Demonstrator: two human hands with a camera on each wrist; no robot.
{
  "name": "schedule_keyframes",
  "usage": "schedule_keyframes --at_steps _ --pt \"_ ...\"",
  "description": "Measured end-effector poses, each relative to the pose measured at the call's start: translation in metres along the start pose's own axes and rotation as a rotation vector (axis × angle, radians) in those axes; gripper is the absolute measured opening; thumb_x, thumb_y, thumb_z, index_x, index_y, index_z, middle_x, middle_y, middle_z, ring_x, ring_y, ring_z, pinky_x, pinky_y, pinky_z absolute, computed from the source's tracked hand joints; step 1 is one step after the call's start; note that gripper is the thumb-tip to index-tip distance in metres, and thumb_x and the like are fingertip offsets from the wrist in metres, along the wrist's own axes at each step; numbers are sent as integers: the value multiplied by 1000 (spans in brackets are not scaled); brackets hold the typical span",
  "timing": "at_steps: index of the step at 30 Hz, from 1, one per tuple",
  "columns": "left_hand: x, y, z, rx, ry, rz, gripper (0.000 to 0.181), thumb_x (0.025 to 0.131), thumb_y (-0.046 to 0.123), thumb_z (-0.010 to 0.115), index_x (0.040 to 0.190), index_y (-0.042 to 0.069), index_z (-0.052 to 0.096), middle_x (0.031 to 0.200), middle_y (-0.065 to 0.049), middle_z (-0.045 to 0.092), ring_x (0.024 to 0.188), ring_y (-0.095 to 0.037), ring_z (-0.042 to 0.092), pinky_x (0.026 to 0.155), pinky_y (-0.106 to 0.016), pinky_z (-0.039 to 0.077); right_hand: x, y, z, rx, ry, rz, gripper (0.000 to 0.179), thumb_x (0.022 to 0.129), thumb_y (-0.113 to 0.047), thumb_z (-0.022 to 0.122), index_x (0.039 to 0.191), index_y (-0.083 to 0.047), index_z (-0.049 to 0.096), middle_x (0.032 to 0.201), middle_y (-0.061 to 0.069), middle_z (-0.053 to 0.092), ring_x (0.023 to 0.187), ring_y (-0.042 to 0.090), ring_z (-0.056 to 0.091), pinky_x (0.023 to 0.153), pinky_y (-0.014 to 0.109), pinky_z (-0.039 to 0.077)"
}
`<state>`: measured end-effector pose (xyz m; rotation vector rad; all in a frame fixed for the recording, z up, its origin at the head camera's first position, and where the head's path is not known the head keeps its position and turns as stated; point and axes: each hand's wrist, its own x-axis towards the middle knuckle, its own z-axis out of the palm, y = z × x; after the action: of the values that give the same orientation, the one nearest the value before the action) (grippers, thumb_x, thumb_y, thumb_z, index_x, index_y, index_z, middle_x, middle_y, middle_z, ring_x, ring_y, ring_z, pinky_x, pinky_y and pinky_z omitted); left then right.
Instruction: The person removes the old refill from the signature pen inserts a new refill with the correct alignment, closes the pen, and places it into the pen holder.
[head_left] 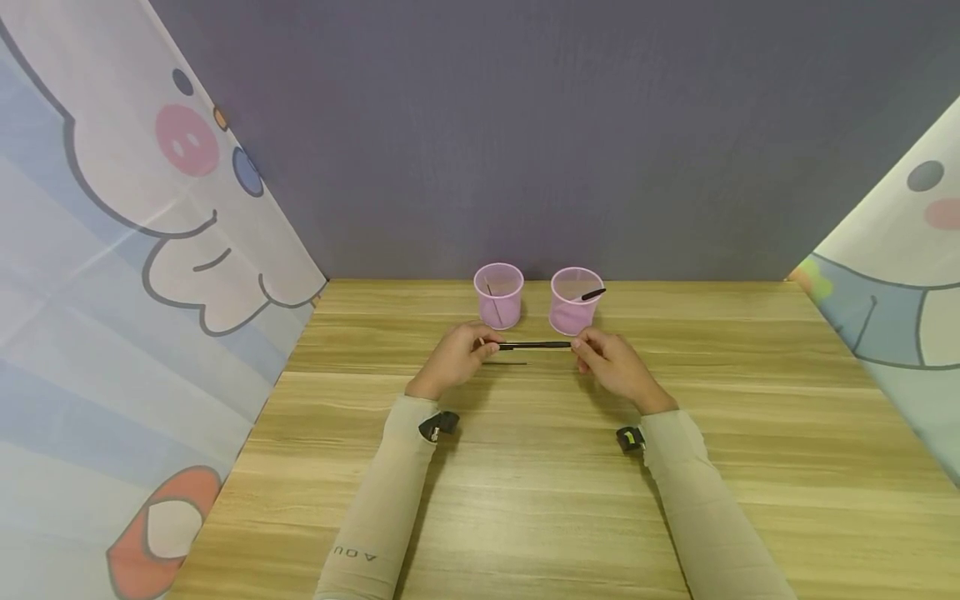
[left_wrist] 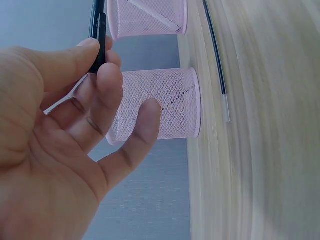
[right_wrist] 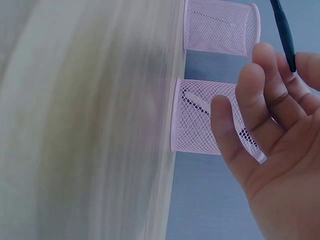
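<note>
Level above the wooden table, a black pen [head_left: 536,344] stretches between the two hands. My left hand [head_left: 457,354] pinches its clip end between thumb and fingers; the little finger sticks out loosely in the left wrist view. At the tapered end [right_wrist: 285,37], thumb and fingertips of my right hand [head_left: 613,365] pinch the pen, the other fingers half bent. Beneath the pen, a thin dark ink refill [left_wrist: 216,50] with a clear end lies on the table, close to the left hand.
Two pink mesh cups stand behind the hands. A thin dark stick [head_left: 492,302] leans inside the left cup [head_left: 511,313]; a pen with a black end [head_left: 593,294] pokes out of the right cup [head_left: 568,320]. A grey panel [head_left: 555,150] rises behind the table [head_left: 540,500].
</note>
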<state>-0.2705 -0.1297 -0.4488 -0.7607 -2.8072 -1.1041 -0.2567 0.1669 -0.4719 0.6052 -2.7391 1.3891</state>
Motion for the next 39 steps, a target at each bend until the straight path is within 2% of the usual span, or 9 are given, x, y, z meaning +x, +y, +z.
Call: schedule_keyframes --at_steps 5,9,13,18,25,28,32,35,39 --pt "0 0 0 -22 15 7 15 98 11 67 109 6 76 106 -5 72 77 -13 56 71 -28 48 -1 0 -1 -7 2 -7 31 108 -28 51 96 -2 62 75 12 65 60 12 52 51 25 43" --pt "1 -1 1 -41 28 19 15 99 11 67 110 5 76 105 -5 72 79 -14 56 71 -28 49 0 0 -3 -5 8 -14 31 109 -27 51 95 -1 62 74 10 65 63 15 55 53 26 43" --pt "1 -1 1 -80 31 23 17 99 11 66 112 5 76 105 -5 72 79 -14 57 72 -28 49 0 -1 -6 3 17 -18 31 109 -26 51 94 -1 62 74 7 65 68 23 59 57 25 45" --pt "0 1 0 -126 39 18 18 99 11 67 113 5 76 103 -5 73 79 -14 57 71 -28 50 -2 -8 -10 32 20 2 27 109 -22 51 96 -2 61 78 14 67 74 35 62 62 25 49" --pt "1 5 -1 -149 38 27 17 98 11 67 112 8 77 107 -6 74 85 -16 60 76 -29 52 -10 -41 -20 48 4 51 21 108 -12 49 94 -2 61 84 29 66 79 44 62 68 24 51" --pt "2 5 -1 -153 41 35 17 98 11 67 112 5 77 104 -6 74 83 -16 59 74 -28 50 -9 -39 -21 49 16 44 21 108 -11 49 93 -2 60 84 31 65 78 42 61 68 23 50" --pt "1 6 -2 -142 46 32 16 97 10 69 110 6 77 100 -4 73 80 -16 56 72 -27 48 -5 -21 -16 60 26 34 22 108 -14 49 94 -3 61 82 26 66 75 39 61 66 23 49" --pt "1 7 -2 -130 41 23 16 96 9 69 110 8 78 101 -4 73 81 -15 56 73 -27 48 -4 -11 -16 55 31 21 22 109 -18 50 94 -5 61 81 20 67 74 31 62 67 23 50" --pt "5 7 0 -112 38 22 17 98 12 69 111 7 77 101 -5 73 83 -16 57 75 -28 48 -3 -8 -21 44 58 -27 23 108 -21 51 94 -5 61 78 14 66 72 20 60 67 24 50"
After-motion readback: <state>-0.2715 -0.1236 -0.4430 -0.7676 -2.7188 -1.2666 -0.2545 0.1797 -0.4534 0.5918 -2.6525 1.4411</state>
